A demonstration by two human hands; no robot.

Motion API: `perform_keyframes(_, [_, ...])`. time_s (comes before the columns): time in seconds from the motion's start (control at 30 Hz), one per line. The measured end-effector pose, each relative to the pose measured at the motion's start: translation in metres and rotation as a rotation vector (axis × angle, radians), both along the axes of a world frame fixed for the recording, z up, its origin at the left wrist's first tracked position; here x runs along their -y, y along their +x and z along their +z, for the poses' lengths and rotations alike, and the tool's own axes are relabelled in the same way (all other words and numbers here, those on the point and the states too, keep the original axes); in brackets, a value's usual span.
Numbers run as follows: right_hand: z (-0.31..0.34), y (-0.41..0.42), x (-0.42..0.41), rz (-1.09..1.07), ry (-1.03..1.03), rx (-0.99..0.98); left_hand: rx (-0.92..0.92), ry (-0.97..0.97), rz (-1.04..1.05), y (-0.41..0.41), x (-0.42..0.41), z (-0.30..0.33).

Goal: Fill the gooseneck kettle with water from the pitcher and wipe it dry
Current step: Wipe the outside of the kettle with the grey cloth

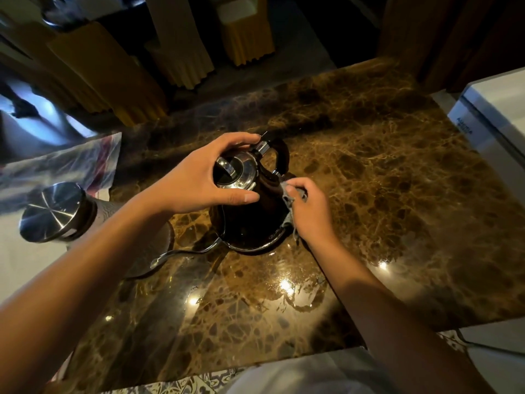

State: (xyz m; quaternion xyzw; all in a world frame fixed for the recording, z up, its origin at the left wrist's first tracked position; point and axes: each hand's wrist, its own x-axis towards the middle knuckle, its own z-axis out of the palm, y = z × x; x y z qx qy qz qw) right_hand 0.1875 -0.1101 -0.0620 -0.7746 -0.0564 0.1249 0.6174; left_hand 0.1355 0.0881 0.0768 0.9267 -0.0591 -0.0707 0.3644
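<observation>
On the marble counter (369, 172), the left hand (199, 177) clasps the kettle (250, 211) by its lid rim, likely steadying it, while the right hand (309, 206) pinches a cloth (288, 203) against the kettle's side to dry it.

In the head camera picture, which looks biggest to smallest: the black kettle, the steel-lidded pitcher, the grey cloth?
1. Kettle and pitcher: too close to rank, since the left arm hides part of the pitcher.
2. Cloth, smallest, bunched in the right hand.
</observation>
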Motion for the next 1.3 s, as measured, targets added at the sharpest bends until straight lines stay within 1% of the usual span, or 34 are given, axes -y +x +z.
perform_keyframes(0.1, [-0.004,-0.024,0.014,-0.033,0.007,-0.020,0.023,0.004,0.001,0.001,0.001,-0.002])
perform_keyframes(0.17, [-0.003,-0.044,0.022,0.007,0.015,0.012,0.035,0.005,0.007,0.001,0.001,-0.003])
perform_keyframes(0.27, [-0.008,-0.070,0.027,0.052,-0.067,0.198,0.044,-0.005,0.012,0.000,0.000,-0.005])
perform_keyframes(0.33, [-0.012,-0.083,0.025,0.104,-0.102,0.244,0.048,-0.010,0.019,0.000,0.001,-0.005])
perform_keyframes(0.4, [-0.012,-0.085,0.023,0.126,-0.109,0.156,0.053,-0.009,0.032,-0.001,0.002,-0.005])
perform_keyframes(0.5, [0.004,-0.065,0.027,0.004,-0.047,-0.054,0.065,-0.009,0.066,-0.003,0.004,-0.007])
perform_keyframes(0.53, [0.013,-0.052,0.029,-0.054,-0.037,-0.064,0.064,-0.006,0.083,-0.004,0.004,-0.008])
perform_keyframes(0.6, [0.035,-0.021,0.030,-0.136,-0.028,-0.019,0.063,0.001,0.108,-0.005,0.006,-0.007])
perform_keyframes(0.67, [0.059,0.012,0.025,-0.162,-0.007,0.042,0.086,0.016,0.125,-0.007,0.008,-0.007])
perform_keyframes(0.73, [0.077,0.042,0.015,-0.127,-0.025,0.122,0.162,0.076,0.170,-0.013,0.012,-0.005])
perform_keyframes(0.8, [0.086,0.063,0.003,-0.005,-0.107,0.204,0.284,0.217,0.246,-0.023,0.018,0.000])
perform_keyframes(0.83, [0.088,0.070,-0.002,0.078,-0.126,0.215,0.325,0.303,0.280,-0.028,0.020,0.003])
perform_keyframes(0.9, [0.089,0.071,-0.009,0.263,-0.105,0.155,0.297,0.420,0.323,-0.037,0.022,0.008])
perform_keyframes(0.97, [0.087,0.066,-0.010,0.382,-0.102,0.120,0.235,0.466,0.342,-0.041,0.024,0.009])
perform_keyframes(1.07, [0.084,0.063,-0.006,0.396,-0.140,0.204,0.247,0.488,0.350,-0.042,0.028,0.007])
perform_keyframes(1.17, [0.081,0.067,-0.002,0.368,-0.114,0.205,0.263,0.456,0.363,-0.040,0.030,0.005])
perform_keyframes(1.3, [0.079,0.072,0.002,0.352,-0.077,0.171,0.321,0.523,0.374,-0.032,0.040,0.002])
